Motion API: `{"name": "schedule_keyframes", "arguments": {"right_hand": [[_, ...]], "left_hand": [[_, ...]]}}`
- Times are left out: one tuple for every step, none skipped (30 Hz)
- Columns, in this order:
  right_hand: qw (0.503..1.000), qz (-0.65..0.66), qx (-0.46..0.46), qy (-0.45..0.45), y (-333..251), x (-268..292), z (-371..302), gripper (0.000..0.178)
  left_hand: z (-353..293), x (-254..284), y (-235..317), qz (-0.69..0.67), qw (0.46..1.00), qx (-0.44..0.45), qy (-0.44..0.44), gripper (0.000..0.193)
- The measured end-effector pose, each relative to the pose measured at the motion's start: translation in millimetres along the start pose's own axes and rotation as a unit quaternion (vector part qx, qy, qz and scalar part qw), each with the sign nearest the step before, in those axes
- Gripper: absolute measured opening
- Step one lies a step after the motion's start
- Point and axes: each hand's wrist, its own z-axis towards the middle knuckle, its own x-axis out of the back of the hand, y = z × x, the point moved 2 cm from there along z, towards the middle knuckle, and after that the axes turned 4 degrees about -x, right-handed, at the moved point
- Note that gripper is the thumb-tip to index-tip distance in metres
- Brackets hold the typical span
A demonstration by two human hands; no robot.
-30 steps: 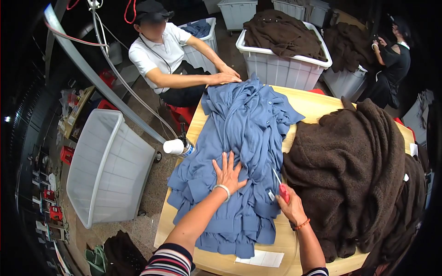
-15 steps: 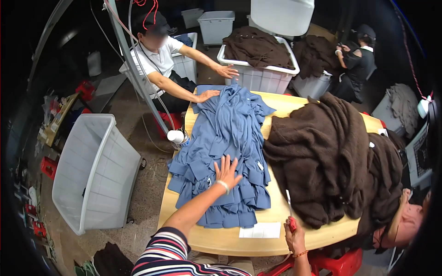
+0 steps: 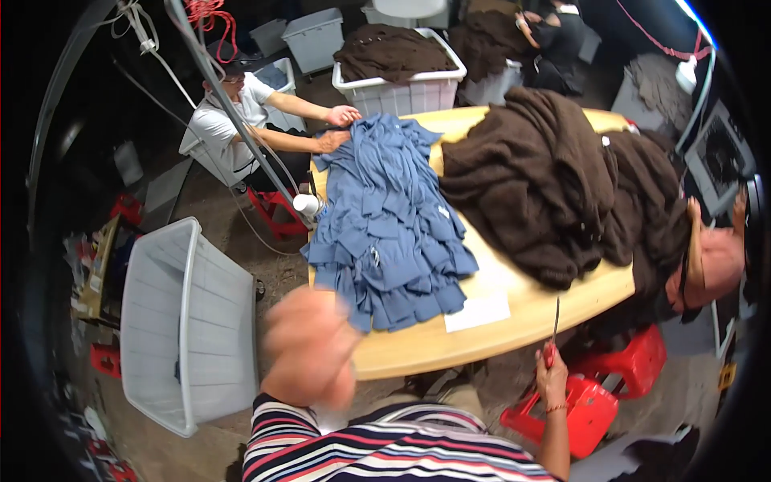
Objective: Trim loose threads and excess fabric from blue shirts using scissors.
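A pile of blue knit garments (image 3: 385,233) with ribbed edges lies spread on the left half of the wooden table (image 3: 502,269). My left hand (image 3: 312,347) is raised near the table's front left edge, apart from the pile, and too smeared by motion to make out its fingers. In my right hand (image 3: 551,377), closed at the front edge, is a red-handled tool (image 3: 556,325) with a slim metal blade pointing away from me. Opposite, a seated person in a white shirt has one hand (image 3: 331,141) on the far left of the pile and the other beside it.
Brown knit garments (image 3: 546,177) cover the table's right side. White paper (image 3: 477,314) lies at the front. A white-topped can (image 3: 306,204) stands by the left edge. A grey bin (image 3: 189,321) is left; red stools (image 3: 582,410) are right. Another person (image 3: 707,269) is at the right.
My left hand has lifted off the blue garments and come back toward me. My right hand with the tool has drawn nearer. The view has shifted, and the other person's hands have come closer together.
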Motion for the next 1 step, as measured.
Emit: {"name": "schedule_keyframes", "arguments": {"right_hand": [[0.999, -0.009, -0.048, 0.006, -10.1, 9.6, -9.0, 0.028]], "left_hand": [[-13.9, -11.7, -3.0, -0.038, 0.999, 0.009, -0.006, 0.029]]}}
